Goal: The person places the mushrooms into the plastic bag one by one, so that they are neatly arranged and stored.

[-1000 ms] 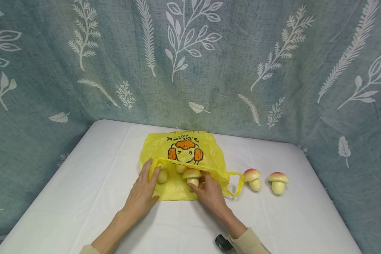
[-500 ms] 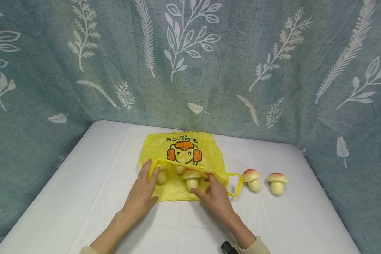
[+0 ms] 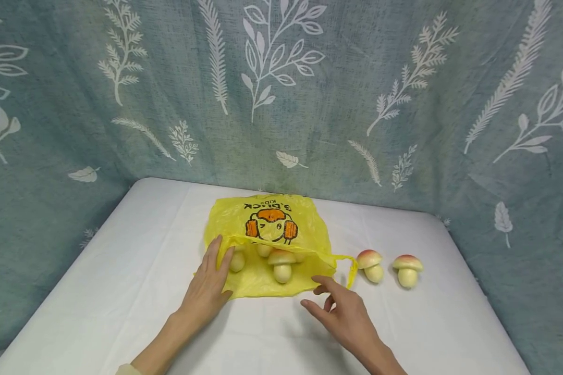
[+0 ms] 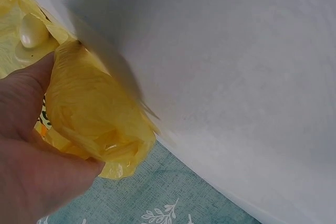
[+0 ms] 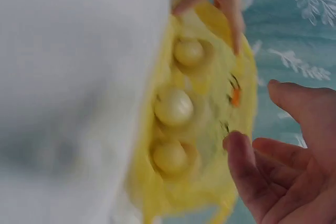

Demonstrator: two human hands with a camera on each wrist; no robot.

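A yellow plastic bag (image 3: 311,224) lies on its side, its mouth facing me. Inside sit several toy mushrooms; one (image 3: 282,272) stands near the middle of the opening, another (image 3: 236,262) at the left. Three pale stems, such as the middle one (image 5: 174,107), show in the right wrist view. My left hand (image 3: 205,286) holds the bag's left side by the mouth, bunched plastic between thumb and fingers in the left wrist view. My right hand (image 3: 344,312) hovers in front of the bag's right corner, fingers loosely bent, holding nothing.
Two more red-capped mushrooms, a tilted one (image 3: 370,264) and an upright one (image 3: 407,270), lie right of the bag. A yellow bag handle (image 3: 353,271) loops out towards them. White cloth covers the table (image 3: 136,250); a patterned green curtain (image 3: 281,104) hangs behind.
My right hand has let go of the middle mushroom and drawn out of the bag, towards me and right. My left hand stays at the bag's left side.
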